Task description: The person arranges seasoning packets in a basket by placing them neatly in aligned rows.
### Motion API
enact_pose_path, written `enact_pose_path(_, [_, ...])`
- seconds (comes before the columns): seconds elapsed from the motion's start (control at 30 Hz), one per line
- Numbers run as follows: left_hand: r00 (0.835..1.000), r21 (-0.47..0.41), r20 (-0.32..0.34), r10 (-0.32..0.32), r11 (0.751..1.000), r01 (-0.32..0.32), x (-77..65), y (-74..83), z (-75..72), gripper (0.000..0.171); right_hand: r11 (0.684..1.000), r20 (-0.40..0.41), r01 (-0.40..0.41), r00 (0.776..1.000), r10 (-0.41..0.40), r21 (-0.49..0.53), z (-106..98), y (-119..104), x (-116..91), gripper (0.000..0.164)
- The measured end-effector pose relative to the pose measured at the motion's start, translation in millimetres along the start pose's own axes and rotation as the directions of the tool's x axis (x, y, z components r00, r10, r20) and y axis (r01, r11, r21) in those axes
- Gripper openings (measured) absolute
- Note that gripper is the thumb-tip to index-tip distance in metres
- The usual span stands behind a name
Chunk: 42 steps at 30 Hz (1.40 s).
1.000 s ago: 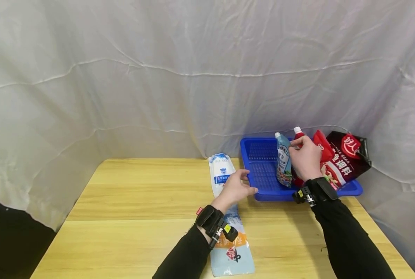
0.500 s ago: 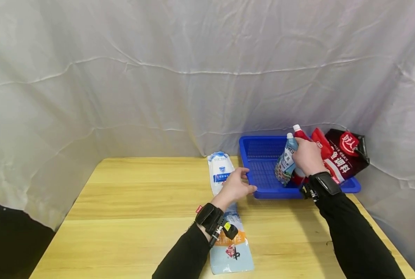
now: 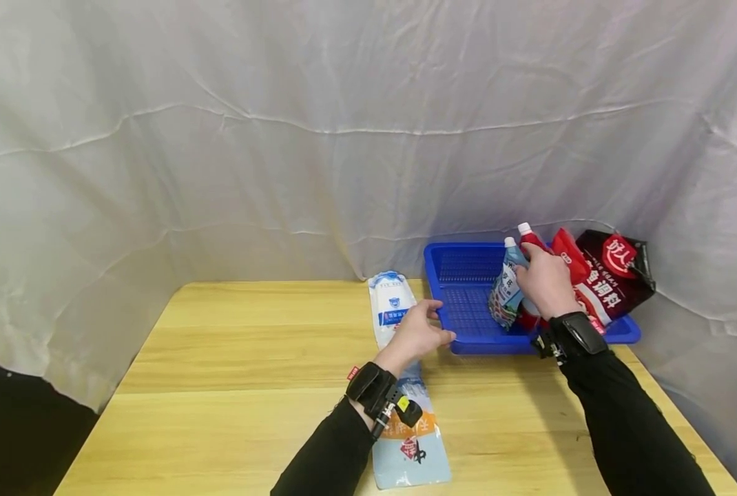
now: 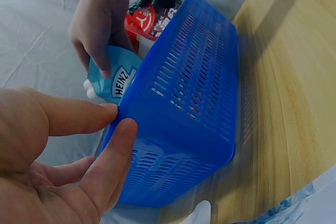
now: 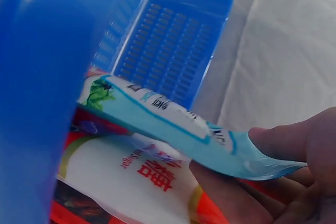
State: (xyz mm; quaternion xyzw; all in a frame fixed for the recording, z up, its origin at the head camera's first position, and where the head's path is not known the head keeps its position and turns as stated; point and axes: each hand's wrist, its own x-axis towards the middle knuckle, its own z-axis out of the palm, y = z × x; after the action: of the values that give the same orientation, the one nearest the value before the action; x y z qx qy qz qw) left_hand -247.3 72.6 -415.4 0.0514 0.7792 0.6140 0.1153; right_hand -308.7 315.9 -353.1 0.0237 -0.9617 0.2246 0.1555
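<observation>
My right hand [image 3: 545, 275] pinches the upper edge of a light-blue Heinz squeeze pouch [image 3: 506, 293] with a white cap. That pouch stands tilted inside the blue plastic basket [image 3: 468, 348]; in the right wrist view, thumb and fingers lie on opposite faces of the pouch [image 5: 163, 116]. At the basket's left end my left hand [image 3: 418, 331] pinches the rim near the corner, as the left wrist view shows at close range. A red pouch with a white cap [image 3: 532, 236] leans behind the blue one, partly hidden by my right hand.
A red packet [image 3: 570, 255] and a black-and-red seasoning bag [image 3: 616, 279] fill the basket's right side. A white-and-blue packet [image 3: 393, 303] and a light-blue-and-orange packet [image 3: 412, 455] lie on the wooden table [image 3: 251, 386]. A grey curtain [image 3: 344, 172] hangs behind.
My right hand has moved slightly right, tipping the blue pouch's capped top to the right toward the red pouch. The left hand stays at the basket rim.
</observation>
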Motion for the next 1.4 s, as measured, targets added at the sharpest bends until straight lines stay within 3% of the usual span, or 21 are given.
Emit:
enact_pose_path(0.13, [1.0, -0.008, 0.002, 0.002, 1.0, -0.002, -0.4, 0.2, -0.1, 0.069, 1.0, -0.014, -0.012, 1.0, 0.013, 0.016, -4.6, -6.0, -8.6, 0.061])
enact_pose_path(0.3, [1.0, -0.003, 0.003, 0.011, 1.0, -0.011, 0.0, -0.6, -0.4, 0.069, 0.999, -0.138, 0.033, 0.99, -0.029, 0.027, -11.1, -17.3, -23.1, 0.063])
enact_pose_path(0.47, [1.0, 0.03, 0.0, 0.025, 0.999, -0.025, 0.3, -1.3, -1.4, 0.069, 0.98, -0.319, 0.189, 0.934, -0.162, 0.056, -7.3, -26.3, -43.2, 0.051])
enact_pose_path(0.57, [0.999, 0.055, -0.002, 0.033, 0.998, -0.033, 0.2, -1.2, -1.8, 0.07, 0.955, -0.369, 0.294, 0.893, -0.257, 0.046, 0.1, -29.0, -57.1, 0.044])
enact_pose_path(0.63, [0.999, 0.068, -0.002, 0.036, 0.997, -0.036, 0.1, -1.1, -1.9, 0.07, 0.936, -0.353, 0.348, 0.882, -0.312, 0.044, 6.2, -29.7, -66.9, 0.041])
enact_pose_path(0.73, [0.999, 0.082, -0.001, 0.039, 0.996, -0.038, -0.2, -1.5, -2.0, 0.069, 0.919, -0.279, 0.389, 0.891, -0.357, 0.066, 16.4, -28.4, -80.7, 0.037])
enact_pose_path(0.9, [0.999, 0.092, -0.004, 0.048, 0.995, -0.047, -1.1, -1.2, -2.4, 0.069, 0.917, -0.124, 0.387, 0.919, -0.375, 0.094, 33.2, -20.9, -96.4, 0.032])
enact_pose_path(1.07, [0.999, 0.091, -0.005, 0.037, 0.995, -0.037, -1.8, 0.1, -3.1, 0.068, 0.918, -0.008, 0.377, 0.925, -0.379, 0.125, 48.1, -10.9, -103.8, 0.03])
enact_pose_path(1.23, [0.999, 0.049, 0.021, 0.027, 0.998, -0.028, -2.6, -1.3, -3.9, 0.067, 0.896, 0.053, 0.418, 0.901, -0.43, 0.149, 57.7, -3.4, -107.8, 0.021])
enact_pose_path(1.4, [0.997, 0.021, 0.058, 0.056, 0.998, -0.057, -2.2, -5.4, -9.3, 0.065, 0.86, 0.025, 0.497, 0.864, -0.503, 0.117, 62.4, -0.2, -109.3, 0.016])
